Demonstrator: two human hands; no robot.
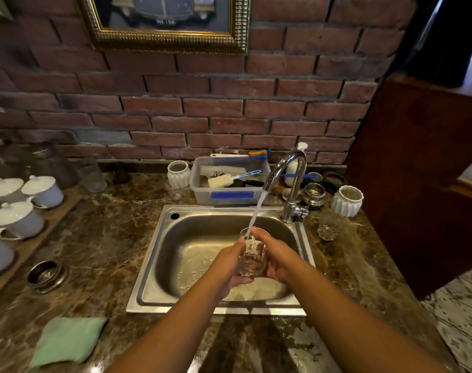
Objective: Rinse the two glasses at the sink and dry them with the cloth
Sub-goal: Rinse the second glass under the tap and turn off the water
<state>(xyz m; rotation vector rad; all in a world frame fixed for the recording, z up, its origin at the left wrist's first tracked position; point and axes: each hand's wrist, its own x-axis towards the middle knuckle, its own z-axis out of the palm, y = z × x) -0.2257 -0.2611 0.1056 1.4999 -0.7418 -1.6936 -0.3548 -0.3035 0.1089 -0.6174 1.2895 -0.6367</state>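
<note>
1. Risk, my judgement: the wet cut-glass tumbler (252, 255) could slip and strike the steel sink (150, 265). The tap stream (257, 211) lands at its rim and may splash out.
2. Left hand (229, 265) curls round the tumbler's base and left side. Right hand (278, 258) wraps its right side, thumb at the rim. Both grip it firmly, centre frame, over the basin.
3. Second tumbler (327, 228) stands right of the sink; the green cloth (67, 340) lies lower left, untouched.

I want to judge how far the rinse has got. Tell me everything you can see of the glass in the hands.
The glass is clear, with a cut pattern on its wall and a thick base. It is held mouth up above the sink basin. The left hand curls round its left side and base, the right hand round its right side. The water stream falls into its mouth.
</note>
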